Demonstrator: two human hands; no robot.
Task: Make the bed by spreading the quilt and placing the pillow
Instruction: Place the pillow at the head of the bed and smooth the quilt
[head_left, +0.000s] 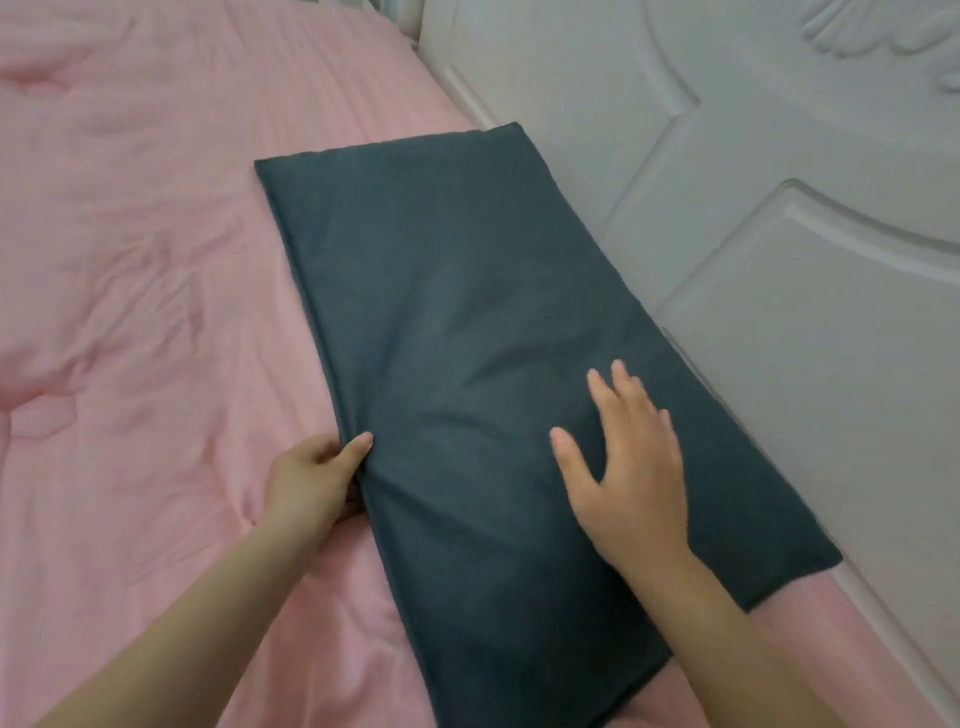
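Note:
A flat dark grey-green pillow (457, 291) lies on the pink quilt (130, 260), its long side along the white headboard. My left hand (311, 480) pinches the pillow's near-left edge, thumb on top and fingers under the fabric. My right hand (623, 462) rests flat on the pillow's top with fingers spread, holding nothing. The quilt is spread over the bed with creases and stitched tufts at the left.
A white padded headboard (779, 182) with raised moulded panels runs along the right side, touching the pillow's far edge. A strip of pink sheet (727, 670) shows at the lower right between pillow and headboard.

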